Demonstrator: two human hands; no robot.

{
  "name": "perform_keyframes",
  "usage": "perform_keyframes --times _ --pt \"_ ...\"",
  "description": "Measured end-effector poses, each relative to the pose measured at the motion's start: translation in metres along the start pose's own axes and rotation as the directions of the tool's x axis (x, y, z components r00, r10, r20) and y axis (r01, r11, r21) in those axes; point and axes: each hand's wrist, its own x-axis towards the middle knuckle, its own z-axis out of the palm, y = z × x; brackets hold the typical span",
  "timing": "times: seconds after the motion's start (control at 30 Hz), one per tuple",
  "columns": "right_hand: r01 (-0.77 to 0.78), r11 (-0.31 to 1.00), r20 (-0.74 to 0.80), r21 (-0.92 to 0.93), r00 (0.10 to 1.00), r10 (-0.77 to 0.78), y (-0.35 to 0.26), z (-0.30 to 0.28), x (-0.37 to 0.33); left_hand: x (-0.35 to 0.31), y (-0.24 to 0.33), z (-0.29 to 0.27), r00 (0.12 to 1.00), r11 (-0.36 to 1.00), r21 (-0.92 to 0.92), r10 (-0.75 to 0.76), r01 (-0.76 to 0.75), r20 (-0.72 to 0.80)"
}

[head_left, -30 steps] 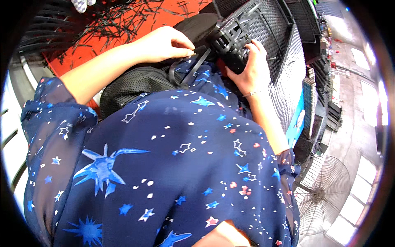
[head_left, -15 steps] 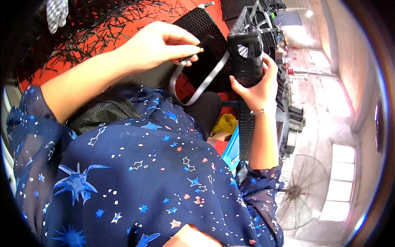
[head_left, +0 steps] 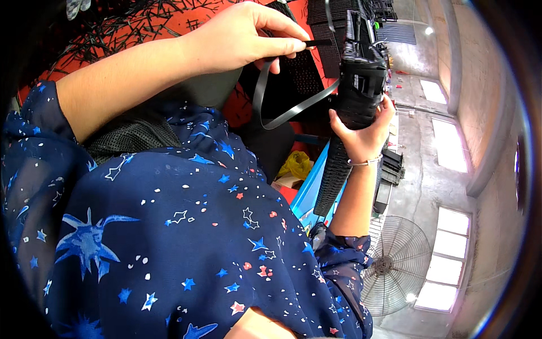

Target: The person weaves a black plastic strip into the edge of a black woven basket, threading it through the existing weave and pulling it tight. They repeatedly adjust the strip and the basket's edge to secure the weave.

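Between the thumb and fingers of my left hand [head_left: 243,40] is pinched the end of a flat black weaving strip [head_left: 288,116]. From there the strip hangs in a wide loop and runs up to a black woven piece [head_left: 358,93], a narrow frame wrapped in similar strips. The strip's dark tip sticks out past my fingertips, close to the frame's left side and apart from it. My right hand [head_left: 367,135] grips the woven piece from below, thumb on the near left side; some of its fingers are hidden behind.
Black strip scraps [head_left: 121,42] litter a red surface [head_left: 189,21] at the far left. Black woven panels [head_left: 324,42] stand beyond my hands. A yellow bag [head_left: 296,164] and a blue object [head_left: 316,189] lie below. At the lower right stands a large fan [head_left: 389,265].
My left hand has moved right and slightly up, bringing the strip's tip nearer the woven piece. My right hand and the piece have shifted right, and the piece is turned. The whole view has shifted too.
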Motion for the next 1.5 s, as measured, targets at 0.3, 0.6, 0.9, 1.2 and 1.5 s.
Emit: perform_keyframes --times 0.3,0.6,0.9,1.2,1.5 --pt "0.047 0.993 -0.038 -0.106 0.998 -0.051 0.002 -0.018 0.006 0.003 -0.004 0.007 1.0 1.0 -0.026 0.001 -0.001 0.015" --pt "0.019 1.0 -0.044 0.006 0.999 -0.019 0.007 -0.02 0.005 0.005 0.0 0.01 1.0 0.999 -0.044 0.009 -0.008 0.012" --pt "-0.007 1.0 -0.02 0.008 1.0 0.007 -0.003 -0.018 0.005 0.018 0.01 0.014 0.924 0.9 0.217 0.349 -0.377 0.156" --pt "-0.021 0.999 -0.026 0.04 0.999 0.022 -0.004 -0.015 0.003 0.039 0.011 0.05 0.954 0.929 0.218 0.293 -0.3 0.064" --pt "0.039 0.997 -0.064 -0.062 0.997 -0.043 -0.002 -0.011 0.006 0.036 0.011 0.063 0.992 0.98 0.161 0.121 -0.114 -0.033"
